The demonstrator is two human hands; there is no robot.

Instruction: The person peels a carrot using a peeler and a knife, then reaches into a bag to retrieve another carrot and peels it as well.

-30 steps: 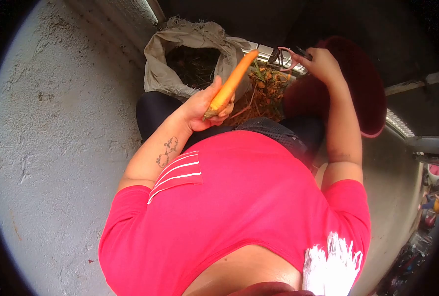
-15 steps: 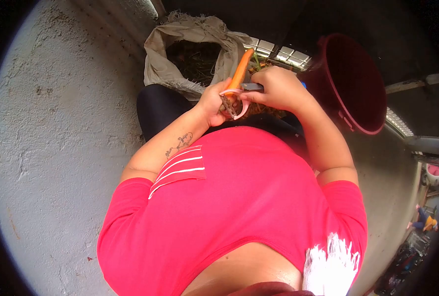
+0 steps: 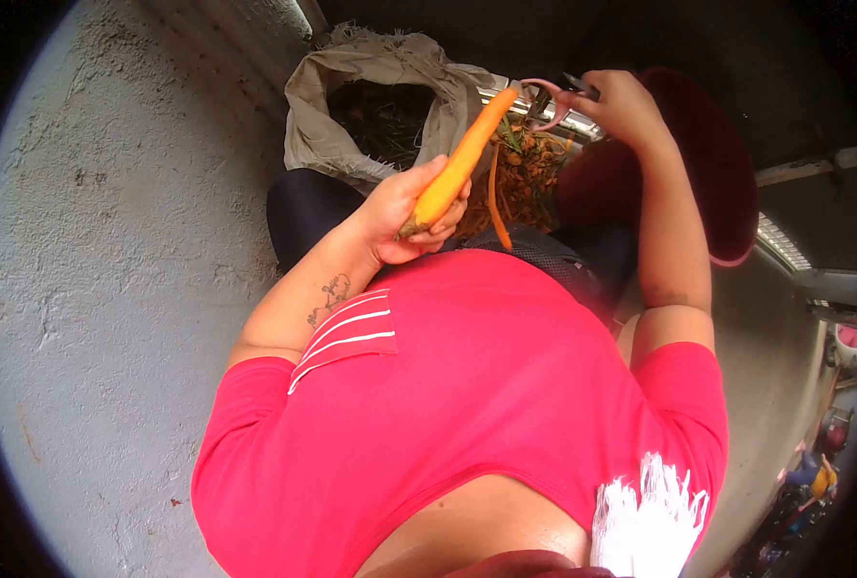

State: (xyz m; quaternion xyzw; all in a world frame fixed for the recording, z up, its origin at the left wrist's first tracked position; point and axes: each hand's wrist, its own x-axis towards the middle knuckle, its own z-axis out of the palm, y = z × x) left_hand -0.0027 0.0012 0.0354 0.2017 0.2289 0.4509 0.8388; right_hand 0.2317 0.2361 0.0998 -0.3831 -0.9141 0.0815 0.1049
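Observation:
My left hand is wrapped round the thick end of an orange carrot, which tilts up and to the right with its narrow end free. The carrot's surface looks smooth and peeled, with a darker patch at the thick end. Up and to the right, my right hand grips a pink peeler, its head just beyond the carrot's narrow end. A grey blade also sticks out of this hand. Beside the carrot hangs a long orange peel strip.
A pale woven sack stands open at the upper left, with dark plant matter inside. Orange and green peelings lie heaped before me. The dark red bucket is partly behind my right arm. A rough grey wall borders the left.
My right hand has moved up and to the right with the peeler, away from the carrot's thick end. The carrot now shows whole, and a peel strip hangs beside it.

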